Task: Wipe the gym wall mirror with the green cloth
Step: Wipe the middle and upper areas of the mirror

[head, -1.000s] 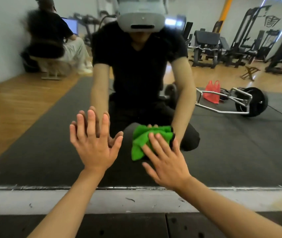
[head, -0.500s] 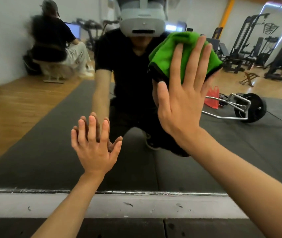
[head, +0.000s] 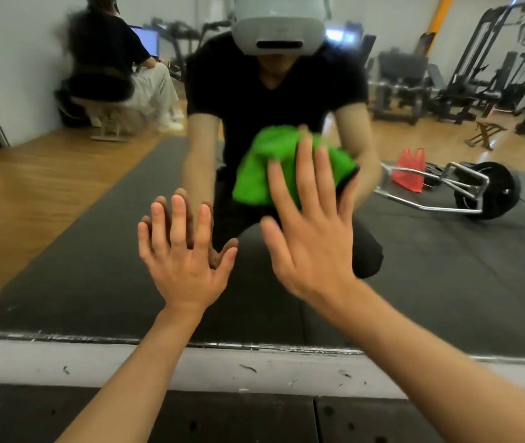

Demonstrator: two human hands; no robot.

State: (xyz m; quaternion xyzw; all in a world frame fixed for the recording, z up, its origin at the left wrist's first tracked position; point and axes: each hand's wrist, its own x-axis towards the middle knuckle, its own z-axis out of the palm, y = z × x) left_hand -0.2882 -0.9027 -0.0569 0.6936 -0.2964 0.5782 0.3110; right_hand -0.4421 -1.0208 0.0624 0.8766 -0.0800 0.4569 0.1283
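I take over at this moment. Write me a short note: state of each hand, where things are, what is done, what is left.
Left hand: open, flat on the mirror, fingers spread, holds nothing.
Right hand: open, straight fingers press the green cloth on the mirror, beside the other hand.
Done: cloth is against the mirror's lower part; the wiped area cannot be told.
Left: wipe the rest of the mirror.

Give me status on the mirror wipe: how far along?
Done: cannot tell, the mirror shows no clean-versus-dirty boundary. In hand: the right hand presses the green cloth flat on the glass, blurred as if mid-stroke; the left hand lies flat beside it. Left: unclear; the glass either side looks no different.
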